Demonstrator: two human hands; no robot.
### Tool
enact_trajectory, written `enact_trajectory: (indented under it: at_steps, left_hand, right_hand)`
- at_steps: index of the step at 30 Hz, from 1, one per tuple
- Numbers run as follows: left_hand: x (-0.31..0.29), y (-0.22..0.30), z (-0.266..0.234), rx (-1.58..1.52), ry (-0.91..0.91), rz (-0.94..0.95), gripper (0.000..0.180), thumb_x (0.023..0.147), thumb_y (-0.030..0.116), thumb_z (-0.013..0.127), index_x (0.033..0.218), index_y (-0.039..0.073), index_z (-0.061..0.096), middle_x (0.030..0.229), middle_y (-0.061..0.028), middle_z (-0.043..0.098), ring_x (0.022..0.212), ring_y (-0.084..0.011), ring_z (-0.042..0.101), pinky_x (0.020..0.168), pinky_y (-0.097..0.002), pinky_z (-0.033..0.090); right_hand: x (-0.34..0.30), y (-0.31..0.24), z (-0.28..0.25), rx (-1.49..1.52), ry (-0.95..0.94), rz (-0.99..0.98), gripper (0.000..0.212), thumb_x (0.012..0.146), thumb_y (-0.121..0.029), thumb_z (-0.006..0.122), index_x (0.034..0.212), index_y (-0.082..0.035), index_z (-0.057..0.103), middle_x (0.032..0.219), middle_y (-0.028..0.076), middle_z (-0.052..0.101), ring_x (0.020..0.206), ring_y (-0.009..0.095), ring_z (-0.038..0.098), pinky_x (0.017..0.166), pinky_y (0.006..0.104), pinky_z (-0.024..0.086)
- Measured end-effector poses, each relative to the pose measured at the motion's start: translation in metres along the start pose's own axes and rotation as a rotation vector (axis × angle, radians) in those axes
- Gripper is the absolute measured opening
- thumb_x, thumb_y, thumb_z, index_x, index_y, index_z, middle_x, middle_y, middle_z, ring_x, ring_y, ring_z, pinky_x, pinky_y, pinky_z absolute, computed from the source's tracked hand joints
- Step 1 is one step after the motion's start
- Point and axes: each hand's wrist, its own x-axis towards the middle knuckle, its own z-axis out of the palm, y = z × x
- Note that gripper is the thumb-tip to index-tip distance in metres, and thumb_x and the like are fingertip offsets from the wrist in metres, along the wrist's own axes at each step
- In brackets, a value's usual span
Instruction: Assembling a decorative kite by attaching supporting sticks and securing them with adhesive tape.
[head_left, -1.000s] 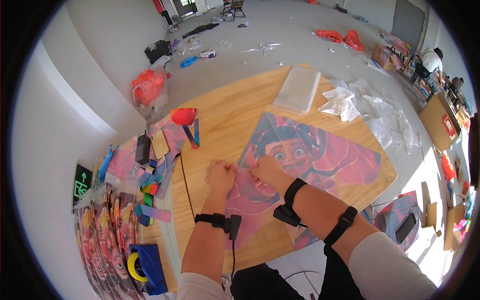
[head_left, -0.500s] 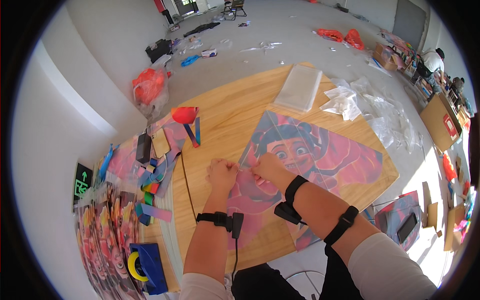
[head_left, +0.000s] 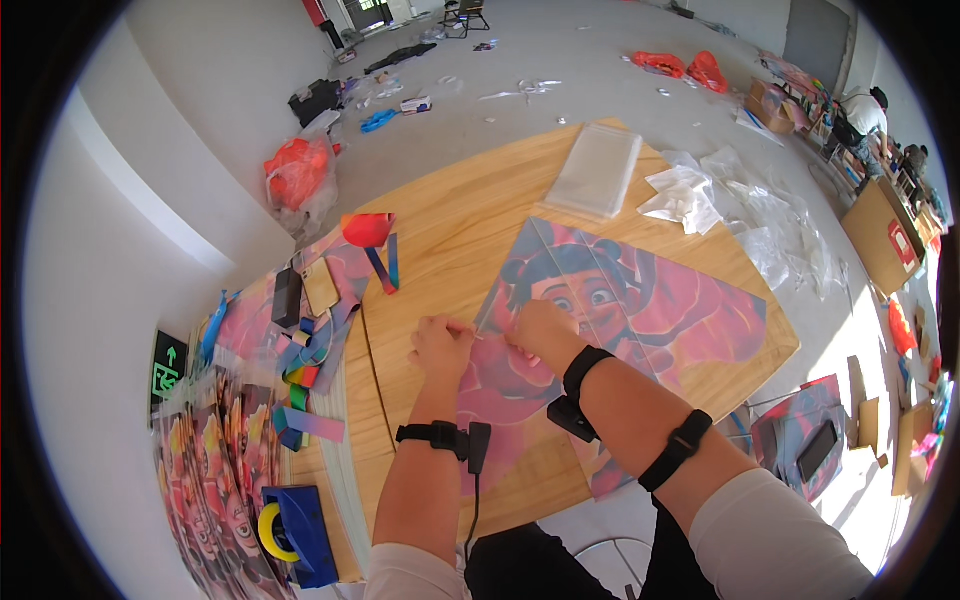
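A pink and red kite (head_left: 690, 310) with a cartoon face lies flat on the wooden table (head_left: 460, 220), thin straight lines running across it. At its left edge my left hand (head_left: 440, 347) is closed, thumb and forefinger pinched at a small pale thin piece too fine to name. Just to the right, over the printed face, my right hand (head_left: 545, 332) has its fingers curled together. What its fingertips hold is hidden. The two hands are a short gap apart, both low over the kite. Black straps with small devices wrap both forearms.
A stack of clear plastic sleeves (head_left: 592, 170) lies at the table's far side, crumpled plastic (head_left: 685, 200) beside it. Leftward are a red ribbon piece (head_left: 367, 229), a phone (head_left: 320, 286), a black box (head_left: 287, 297), a blue tape dispenser (head_left: 310, 535) and hanging printed sheets (head_left: 205, 470).
My right hand has shifted slightly and its fingers are curled a little more over the kite. The left hand stays at nearly the same spot, still pinched.
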Motion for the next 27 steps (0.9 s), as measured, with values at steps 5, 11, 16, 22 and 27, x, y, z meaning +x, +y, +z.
enact_trajectory:
  at_steps: [5, 11, 16, 22, 27]
  left_hand:
    - [0.002, 0.002, 0.0, -0.022, 0.063, 0.01, 0.011, 0.082, 0.023, 0.076, 0.092, 0.023, 0.072, 0.113, 0.0029, 0.064, 0.112, -0.0282, 0.057, 0.093, -0.0552, 0.037]
    - [-0.015, 0.014, 0.001, 0.043, 0.002, 0.581, 0.027, 0.09, 0.007, 0.059, 0.111, 0.019, 0.072, 0.126, 0.0019, 0.066, 0.118, -0.0263, 0.058, 0.096, -0.0484, 0.04]
    - [-0.042, 0.001, 0.003, 0.299, 0.047, 0.684, 0.035, 0.092, 0.006, 0.056, 0.124, 0.013, 0.068, 0.131, -0.0036, 0.067, 0.122, -0.026, 0.058, 0.096, -0.0441, 0.044]
    - [-0.029, -0.005, -0.009, 0.102, -0.176, 0.538, 0.043, 0.09, 0.001, 0.053, 0.126, 0.018, 0.07, 0.143, -0.0067, 0.06, 0.125, -0.026, 0.058, 0.102, -0.0452, 0.043]
    - [-0.03, -0.002, -0.035, 0.087, -0.348, 0.573, 0.055, 0.082, -0.006, 0.053, 0.125, 0.023, 0.074, 0.148, -0.0126, 0.055, 0.128, -0.0279, 0.057, 0.104, -0.043, 0.044]
  right_hand:
    - [-0.008, 0.014, 0.013, -0.104, 0.253, -0.193, 0.03, 0.088, -0.032, 0.064, 0.073, -0.007, 0.074, 0.066, 0.007, 0.072, 0.064, 0.02, 0.073, 0.062, 0.0368, 0.058]
    - [-0.027, 0.031, 0.017, -0.283, 0.257, -0.285, 0.022, 0.09, -0.023, 0.062, 0.099, -0.007, 0.074, 0.102, 0.016, 0.074, 0.095, 0.036, 0.073, 0.075, 0.0473, 0.057]
    - [-0.129, 0.045, -0.01, 0.128, -0.178, -0.518, 0.024, 0.095, -0.027, 0.056, 0.096, -0.009, 0.071, 0.081, 0.008, 0.071, 0.073, 0.022, 0.067, 0.065, 0.038, 0.051]
    - [-0.307, 0.117, -0.043, 0.694, -0.766, -0.514, 0.03, 0.108, -0.028, 0.051, 0.103, -0.005, 0.069, 0.088, 0.0, 0.067, 0.088, 0.008, 0.064, 0.08, 0.0258, 0.049]
    - [-0.372, 0.21, -0.003, 0.608, -0.399, -0.196, 0.023, 0.105, -0.024, 0.059, 0.109, -0.005, 0.07, 0.093, 0.001, 0.071, 0.089, 0.009, 0.066, 0.083, 0.0253, 0.052]
